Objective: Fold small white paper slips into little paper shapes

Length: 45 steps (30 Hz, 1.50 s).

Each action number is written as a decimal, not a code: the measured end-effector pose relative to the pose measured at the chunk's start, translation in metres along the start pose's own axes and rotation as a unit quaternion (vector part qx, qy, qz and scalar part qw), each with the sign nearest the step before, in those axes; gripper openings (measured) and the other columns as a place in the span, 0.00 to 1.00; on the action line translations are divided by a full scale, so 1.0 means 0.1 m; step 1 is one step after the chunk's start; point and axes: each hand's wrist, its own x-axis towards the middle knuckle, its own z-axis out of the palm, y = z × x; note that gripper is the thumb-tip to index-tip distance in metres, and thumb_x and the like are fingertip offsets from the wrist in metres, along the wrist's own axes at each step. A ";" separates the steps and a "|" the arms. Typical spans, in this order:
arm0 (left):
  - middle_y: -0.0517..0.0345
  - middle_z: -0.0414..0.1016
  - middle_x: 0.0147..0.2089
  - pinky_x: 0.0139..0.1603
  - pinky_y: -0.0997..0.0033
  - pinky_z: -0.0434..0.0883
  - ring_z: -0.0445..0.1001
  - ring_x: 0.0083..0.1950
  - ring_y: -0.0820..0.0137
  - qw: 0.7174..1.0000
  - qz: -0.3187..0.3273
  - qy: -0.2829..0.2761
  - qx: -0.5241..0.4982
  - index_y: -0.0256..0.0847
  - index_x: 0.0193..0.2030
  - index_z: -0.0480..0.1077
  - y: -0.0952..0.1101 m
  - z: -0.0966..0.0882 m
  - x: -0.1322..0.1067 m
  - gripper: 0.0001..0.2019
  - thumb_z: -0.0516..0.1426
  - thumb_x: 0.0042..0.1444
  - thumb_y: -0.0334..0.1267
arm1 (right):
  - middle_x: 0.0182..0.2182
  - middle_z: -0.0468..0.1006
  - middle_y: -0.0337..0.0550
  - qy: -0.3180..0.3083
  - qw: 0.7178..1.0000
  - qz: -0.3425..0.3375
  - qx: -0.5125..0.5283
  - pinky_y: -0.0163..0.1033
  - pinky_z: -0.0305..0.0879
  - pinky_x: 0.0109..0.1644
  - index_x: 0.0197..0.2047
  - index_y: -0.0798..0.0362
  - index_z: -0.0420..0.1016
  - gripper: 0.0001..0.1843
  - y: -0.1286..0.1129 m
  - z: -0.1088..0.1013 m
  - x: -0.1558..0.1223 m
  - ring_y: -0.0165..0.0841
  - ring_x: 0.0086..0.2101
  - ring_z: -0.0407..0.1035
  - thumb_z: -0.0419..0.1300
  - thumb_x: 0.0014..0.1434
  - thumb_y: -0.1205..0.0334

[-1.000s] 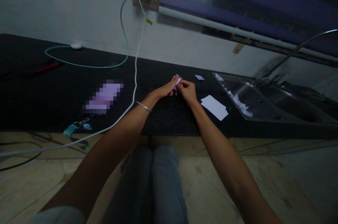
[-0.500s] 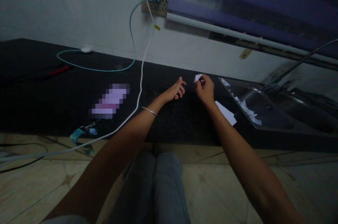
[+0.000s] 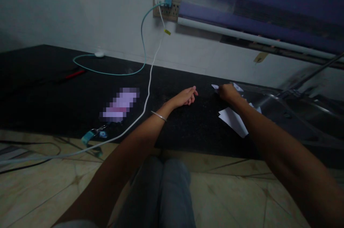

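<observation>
My right hand [image 3: 229, 92] is closed on a small folded piece of white paper [image 3: 214, 87], whose pointed end sticks out to the left of the fingers. It is low over the black counter, close to the sink's left edge. My left hand [image 3: 188, 97], with a silver bangle on the wrist, rests near the middle of the counter. Its fingers are loosely bent and hold nothing. Below my right hand lies a stack of white paper sheets [image 3: 233, 122], partly covered by the forearm. More folded paper pieces [image 3: 238, 87] sit along the sink's rim, partly hidden behind my right arm.
A metal sink [image 3: 279, 113] with a faucet [image 3: 309, 77] is on the right. A white cable [image 3: 149, 88] crosses the counter [image 3: 193, 127] beside a blurred-out phone-shaped item [image 3: 120, 104]. A teal cable [image 3: 118, 74], a red object [image 3: 75, 74] and a keyring strap [image 3: 88, 136] lie left.
My right hand has carried the folded paper rightward, from in front of my left hand to the sink's edge. My left hand's fingers have drawn a little closer together. The view has shifted slightly.
</observation>
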 end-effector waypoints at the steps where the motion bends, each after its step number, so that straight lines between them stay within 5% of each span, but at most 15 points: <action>1: 0.61 0.66 0.25 0.18 0.80 0.55 0.63 0.19 0.80 1.000 0.002 0.001 0.000 0.36 0.43 0.65 0.00 0.00 0.00 0.23 0.38 0.70 0.51 | 0.39 0.80 0.67 -0.006 1.000 0.006 -0.013 0.45 0.67 0.45 0.40 0.64 0.81 0.14 -0.02 0.01 0.03 0.48 0.41 0.75 0.54 0.61 0.67; 13: 0.64 0.65 0.24 0.17 0.80 0.52 0.63 0.18 0.80 1.000 -0.010 0.008 -0.001 0.39 0.46 0.61 0.02 0.01 -0.01 0.19 0.38 0.71 0.50 | 0.45 0.78 0.60 -0.011 0.994 -0.070 -0.079 0.43 0.65 0.48 0.42 0.59 0.81 0.15 0.01 -0.02 0.16 0.44 0.46 0.72 0.56 0.54 0.75; 18: 0.63 0.65 0.24 0.17 0.80 0.52 0.62 0.18 0.80 1.000 -0.013 0.009 -0.008 0.39 0.45 0.62 0.03 0.01 -0.01 0.20 0.38 0.71 0.50 | 0.45 0.78 0.61 0.003 0.997 -0.045 -0.070 0.45 0.66 0.44 0.46 0.60 0.79 0.16 0.08 -0.16 0.17 0.46 0.44 0.73 0.58 0.54 0.72; 23: 0.63 0.66 0.25 0.18 0.80 0.55 0.63 0.19 0.80 1.000 -0.006 0.006 -0.004 0.38 0.44 0.63 0.00 0.00 0.00 0.21 0.37 0.71 0.50 | 0.37 0.81 0.54 -0.140 0.988 -0.061 -0.015 0.43 0.65 0.40 0.41 0.58 0.81 0.12 0.14 -0.46 -0.08 0.39 0.35 0.74 0.62 0.58 0.60; 27: 0.62 0.66 0.25 0.18 0.80 0.55 0.63 0.19 0.80 1.000 0.004 -0.004 0.008 0.37 0.43 0.64 -0.03 -0.01 0.00 0.22 0.38 0.71 0.51 | 0.38 0.82 0.52 -0.302 0.945 -0.084 0.092 0.42 0.68 0.37 0.40 0.54 0.81 0.23 0.24 -0.53 -0.58 0.38 0.34 0.75 0.62 0.55 0.42; 30: 0.62 0.66 0.24 0.18 0.80 0.55 0.63 0.18 0.80 1.000 0.014 -0.006 0.016 0.37 0.42 0.65 -0.05 -0.01 0.01 0.22 0.38 0.71 0.50 | 0.44 0.80 0.53 -0.246 0.960 -0.074 0.109 0.44 0.72 0.42 0.48 0.52 0.79 0.32 0.33 -0.40 -0.93 0.42 0.40 0.75 0.68 0.45 0.40; 34: 0.62 0.66 0.24 0.19 0.79 0.56 0.63 0.18 0.80 1.000 0.009 -0.001 0.029 0.37 0.41 0.64 -0.04 0.01 0.01 0.21 0.38 0.71 0.48 | 0.50 0.78 0.54 -0.130 0.981 -0.071 0.124 0.49 0.70 0.52 0.52 0.51 0.77 0.30 0.37 -0.22 -1.25 0.46 0.47 0.74 0.64 0.50 0.42; 45: 0.63 0.66 0.24 0.20 0.79 0.57 0.63 0.19 0.80 0.999 0.005 -0.008 0.036 0.37 0.41 0.64 -0.05 0.02 0.03 0.19 0.39 0.71 0.47 | 0.57 0.74 0.57 0.056 0.985 0.018 0.162 0.54 0.71 0.51 0.62 0.54 0.67 0.38 0.15 -0.11 -1.67 0.53 0.51 0.72 0.64 0.52 0.45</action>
